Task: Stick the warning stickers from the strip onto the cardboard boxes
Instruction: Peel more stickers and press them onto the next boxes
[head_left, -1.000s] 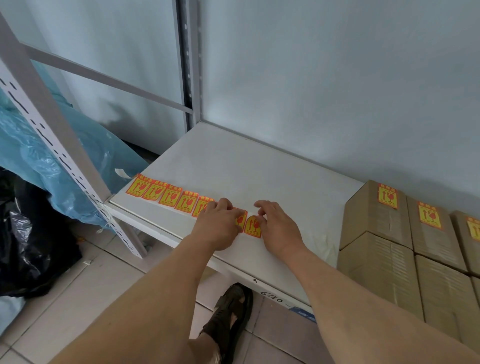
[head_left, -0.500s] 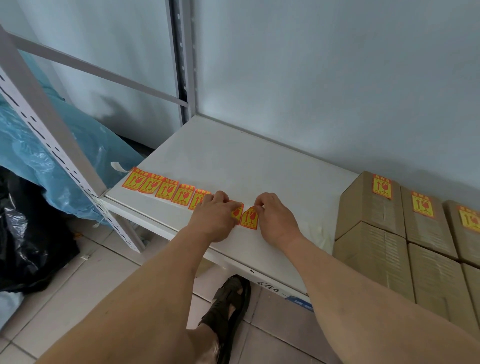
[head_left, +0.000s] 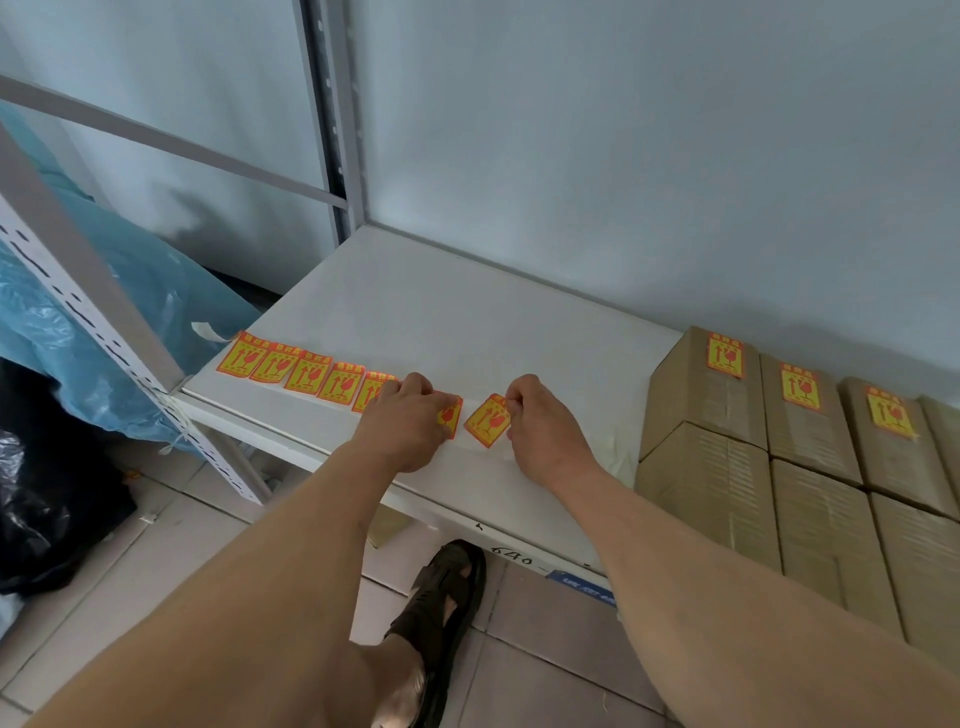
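Note:
A strip of orange-and-yellow warning stickers (head_left: 291, 366) lies along the front of the white shelf (head_left: 467, 322). My left hand (head_left: 405, 423) presses down on the strip's right end, fingers curled over it. My right hand (head_left: 540, 428) pinches the top corner of one sticker (head_left: 487, 420), which is tilted and separated from the strip by a small gap. Cardboard boxes (head_left: 701, 441) stand stacked at the right of the shelf. The top three each carry a sticker (head_left: 724, 354) on the upper face.
A grey wall backs the shelf, and a metal upright (head_left: 332, 119) rises at its back left corner. A perforated upright (head_left: 78, 291) slants at the front left, with blue plastic (head_left: 78, 322) and a black bag (head_left: 41, 493) behind it. My sandalled foot (head_left: 441, 597) is on the tiled floor below.
My right hand has pulled the end sticker off the strip and moved it slightly right, opening a gap. My left hand still holds the strip down.

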